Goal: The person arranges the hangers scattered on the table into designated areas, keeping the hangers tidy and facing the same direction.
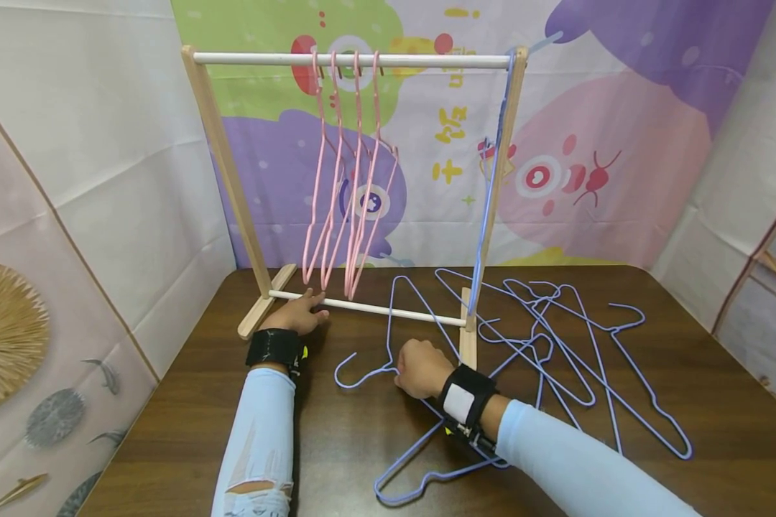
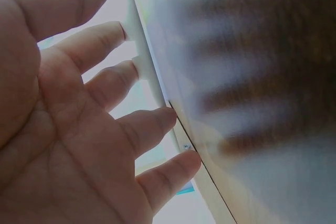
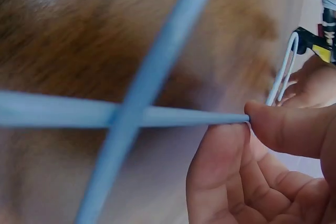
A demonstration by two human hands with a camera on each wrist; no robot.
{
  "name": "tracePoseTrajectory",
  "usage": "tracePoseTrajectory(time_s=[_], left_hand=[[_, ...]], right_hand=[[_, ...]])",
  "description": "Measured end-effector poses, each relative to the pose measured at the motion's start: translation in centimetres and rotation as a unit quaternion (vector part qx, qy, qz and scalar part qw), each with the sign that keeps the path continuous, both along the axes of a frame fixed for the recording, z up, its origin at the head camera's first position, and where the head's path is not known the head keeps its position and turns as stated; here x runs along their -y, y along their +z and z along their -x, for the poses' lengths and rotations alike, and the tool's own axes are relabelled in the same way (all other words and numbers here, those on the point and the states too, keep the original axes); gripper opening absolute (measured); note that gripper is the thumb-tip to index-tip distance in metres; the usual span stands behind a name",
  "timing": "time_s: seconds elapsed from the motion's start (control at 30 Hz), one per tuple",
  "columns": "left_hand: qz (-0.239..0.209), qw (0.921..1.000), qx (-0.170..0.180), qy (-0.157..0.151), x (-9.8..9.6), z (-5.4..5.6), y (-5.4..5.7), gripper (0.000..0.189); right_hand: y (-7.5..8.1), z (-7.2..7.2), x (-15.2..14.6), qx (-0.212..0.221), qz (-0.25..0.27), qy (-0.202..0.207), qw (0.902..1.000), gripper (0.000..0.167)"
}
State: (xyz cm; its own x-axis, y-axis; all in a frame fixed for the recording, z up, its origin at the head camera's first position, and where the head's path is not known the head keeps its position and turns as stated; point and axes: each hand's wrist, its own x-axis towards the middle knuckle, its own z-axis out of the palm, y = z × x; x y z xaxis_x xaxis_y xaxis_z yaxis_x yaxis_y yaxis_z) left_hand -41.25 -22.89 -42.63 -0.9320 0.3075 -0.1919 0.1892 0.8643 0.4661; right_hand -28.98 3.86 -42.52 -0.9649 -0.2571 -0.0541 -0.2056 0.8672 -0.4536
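My right hand (image 1: 425, 368) pinches a periwinkle-blue hanger (image 1: 397, 468) over the table. In the right wrist view its wire (image 3: 199, 118) sits between the thumb and index finger, and a second blue wire (image 3: 126, 114) crosses it. The held hanger's hook points left. My left hand (image 1: 295, 314) is beside the lower white bar (image 1: 388, 311) of a small wooden rack. Its fingers (image 2: 157, 129) are spread and hold nothing in the left wrist view. Several pink hangers (image 1: 356, 179) hang from the rack's upper white rod (image 1: 427, 62).
More blue hangers (image 1: 611, 388) lie tangled on the brown table (image 1: 187, 438) at right. Another blue hanger (image 1: 489, 194) hangs at the rod's right end, against the right post (image 1: 506, 143). A printed cloth (image 1: 588, 108) hangs behind the rack.
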Motion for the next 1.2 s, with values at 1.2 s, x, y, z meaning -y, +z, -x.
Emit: tracePoseTrajectory(time_s=[1.2], left_hand=[[-0.002,1.0000,-0.001,0.001,0.0,-0.1,0.0,0.060]], right_hand=[[5.0,0.7,-0.5,0.073,0.465,-0.114,0.8748,0.006]])
